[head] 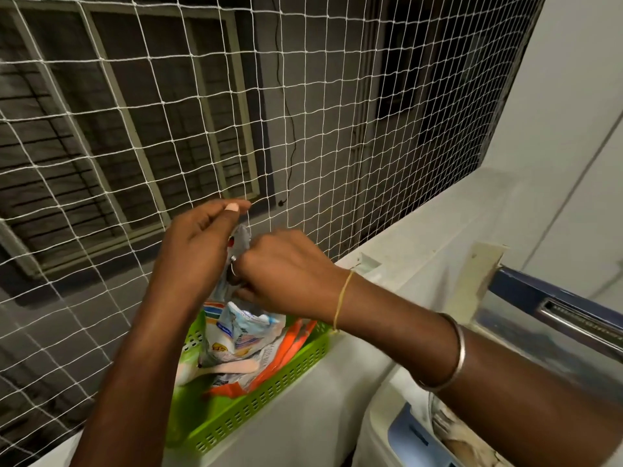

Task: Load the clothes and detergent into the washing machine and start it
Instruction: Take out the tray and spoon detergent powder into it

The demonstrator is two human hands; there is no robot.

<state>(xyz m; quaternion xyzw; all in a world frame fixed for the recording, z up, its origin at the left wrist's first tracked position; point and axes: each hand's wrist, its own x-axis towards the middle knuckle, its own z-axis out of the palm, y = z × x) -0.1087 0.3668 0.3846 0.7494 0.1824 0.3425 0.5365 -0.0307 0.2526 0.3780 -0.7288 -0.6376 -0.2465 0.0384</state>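
Detergent packet [240, 326] stood upright in green basket [279, 389], on white surface beside net [135, 129] | your left hand [199, 244] pinched packet's top, thumb against fingertip | your right hand [286, 264] gripped it just below, fingers curled round | washing machine [397, 429] sat lower right of basket.

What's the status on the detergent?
Left hand, right hand both grip packet, basket below. Washer lid up. Nothing blocking.

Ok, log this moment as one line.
step: handling detergent pouch; left hand: pinches pouch top; right hand: grips pouch; pouch: over green basket
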